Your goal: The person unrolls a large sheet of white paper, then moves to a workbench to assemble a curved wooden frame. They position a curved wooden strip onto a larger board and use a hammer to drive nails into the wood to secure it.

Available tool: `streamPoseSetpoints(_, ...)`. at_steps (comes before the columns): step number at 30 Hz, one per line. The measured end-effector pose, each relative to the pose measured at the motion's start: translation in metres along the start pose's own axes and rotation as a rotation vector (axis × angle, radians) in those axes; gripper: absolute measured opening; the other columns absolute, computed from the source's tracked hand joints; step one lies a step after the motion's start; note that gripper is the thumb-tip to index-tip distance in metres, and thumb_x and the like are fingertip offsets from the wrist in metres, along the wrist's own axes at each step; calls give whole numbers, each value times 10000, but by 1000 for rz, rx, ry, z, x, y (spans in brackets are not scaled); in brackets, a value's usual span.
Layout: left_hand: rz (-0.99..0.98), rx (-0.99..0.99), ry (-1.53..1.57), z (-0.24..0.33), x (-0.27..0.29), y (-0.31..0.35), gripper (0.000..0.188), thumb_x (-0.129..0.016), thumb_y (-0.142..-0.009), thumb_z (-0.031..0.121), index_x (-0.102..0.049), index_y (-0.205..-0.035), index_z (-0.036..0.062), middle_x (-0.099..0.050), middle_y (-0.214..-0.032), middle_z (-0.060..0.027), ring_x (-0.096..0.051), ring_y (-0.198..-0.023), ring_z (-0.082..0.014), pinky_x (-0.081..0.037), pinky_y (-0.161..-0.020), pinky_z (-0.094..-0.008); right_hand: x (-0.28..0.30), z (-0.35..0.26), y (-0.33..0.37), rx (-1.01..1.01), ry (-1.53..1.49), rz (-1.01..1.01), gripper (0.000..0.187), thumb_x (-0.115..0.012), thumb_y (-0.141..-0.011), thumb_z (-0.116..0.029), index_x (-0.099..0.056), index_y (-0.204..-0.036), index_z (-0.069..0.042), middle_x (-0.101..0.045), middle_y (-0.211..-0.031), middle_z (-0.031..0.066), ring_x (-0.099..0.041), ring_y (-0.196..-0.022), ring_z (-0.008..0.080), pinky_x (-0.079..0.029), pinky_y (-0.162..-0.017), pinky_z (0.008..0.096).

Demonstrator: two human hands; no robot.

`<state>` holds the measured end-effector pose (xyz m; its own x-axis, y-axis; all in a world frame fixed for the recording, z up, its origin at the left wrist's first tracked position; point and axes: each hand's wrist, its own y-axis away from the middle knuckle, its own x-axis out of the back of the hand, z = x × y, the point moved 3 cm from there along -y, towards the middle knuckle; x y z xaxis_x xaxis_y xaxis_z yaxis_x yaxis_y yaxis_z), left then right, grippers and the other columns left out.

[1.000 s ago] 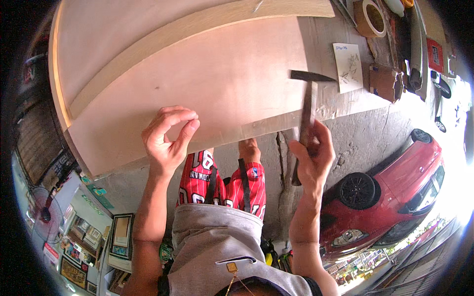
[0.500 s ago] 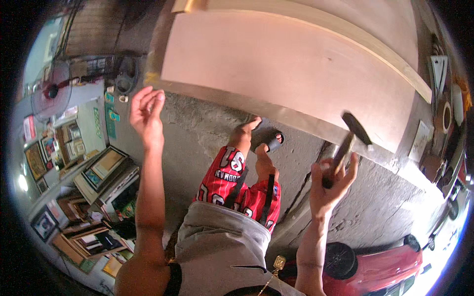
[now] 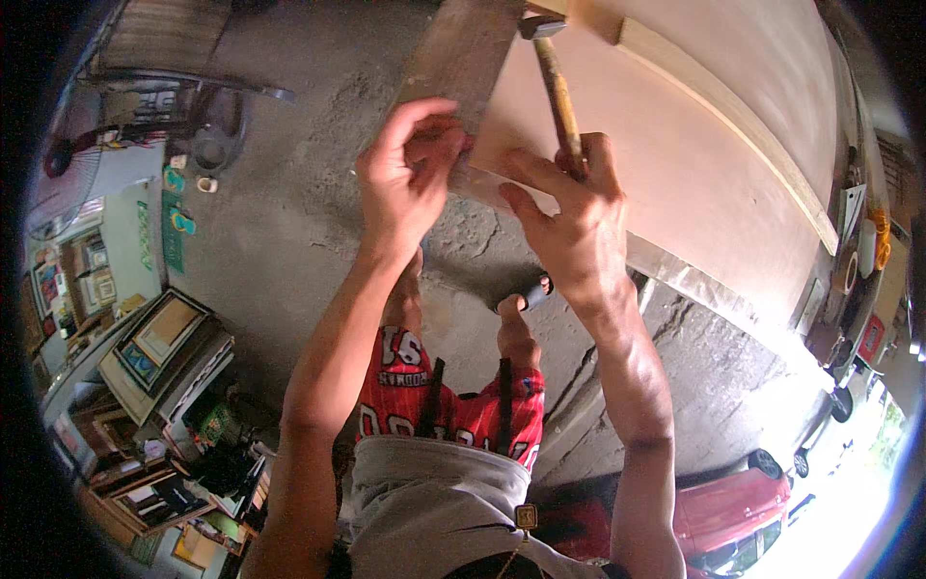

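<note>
My right hand (image 3: 584, 227) is wrapped around a hammer's wooden handle (image 3: 558, 101), with thumb and index finger stretched to the left. The dark hammer head (image 3: 542, 26) points away from me, over the far left part of a pale pinkish panel (image 3: 656, 145). My left hand (image 3: 410, 174) is closed, fingers curled together, by the panel's near left corner. Whatever those fingers pinch, if anything, is hidden. A light wooden strip (image 3: 733, 125) lies lengthwise across the panel.
A worktop edge (image 3: 694, 280) runs below the panel, and a darker board surface (image 3: 463, 68) extends past its left end. Stacked frames (image 3: 159, 347) stand at the left, near a fan (image 3: 72, 183). Tools hang or lie at the right, around an orange coil (image 3: 881, 239). A red car (image 3: 728, 511) is at lower right.
My view has shifted toward the panel's left end. The right hand has brought the hammer left and forward, and the left hand has come close to it by the panel's corner.
</note>
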<state>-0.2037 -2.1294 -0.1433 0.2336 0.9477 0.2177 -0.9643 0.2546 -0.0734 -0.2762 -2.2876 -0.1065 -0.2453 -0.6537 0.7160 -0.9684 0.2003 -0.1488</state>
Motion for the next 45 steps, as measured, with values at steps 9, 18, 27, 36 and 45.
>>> streamPoseSetpoints(9,-66,2,124,0,-23,-12,362,-683,-814,-49,-566,-1149,23,-676,-941,-76,-632,-869,-115,-503,-784,-243,6,24,5,27,134,81,237,-777,-703,-89,-710,-927,-124,-561,-1004,108,-665,-738,251,-568,-590,353)
streamPoseSetpoints(18,-50,-212,-160,6,-22,-9,360,-686,-789,-49,-599,-1129,34,-698,-919,-85,-654,-858,-124,-496,-768,-233,8,31,6,42,129,40,269,-766,-684,-21,-714,-936,-99,-615,-909,88,-678,-735,235,-557,-605,329)
streamPoseSetpoints(27,-424,-327,-427,2,-36,-48,306,-648,-796,-23,-624,-1092,51,-662,-802,-91,-663,-718,-175,-525,-642,-334,12,28,4,20,111,72,260,-809,-669,-3,-743,-911,-72,-624,-806,36,-500,-548,60,-383,-451,226)
streamPoseSetpoints(36,-741,175,-405,-11,-48,-71,270,-693,-772,75,-620,-1031,64,-609,-985,-52,-599,-910,-144,-491,-798,-285,12,33,0,8,124,58,232,-807,-687,-28,-738,-908,-39,-641,-803,51,-569,-608,67,-428,-479,212)
streamPoseSetpoints(45,-753,360,-250,-18,-49,-68,283,-655,-790,73,-561,-1057,65,-593,-975,-68,-585,-876,-151,-484,-772,-287,14,25,3,-71,78,29,246,-826,-671,-45,-740,-902,-41,-649,-801,34,-586,-612,69,-444,-489,213)
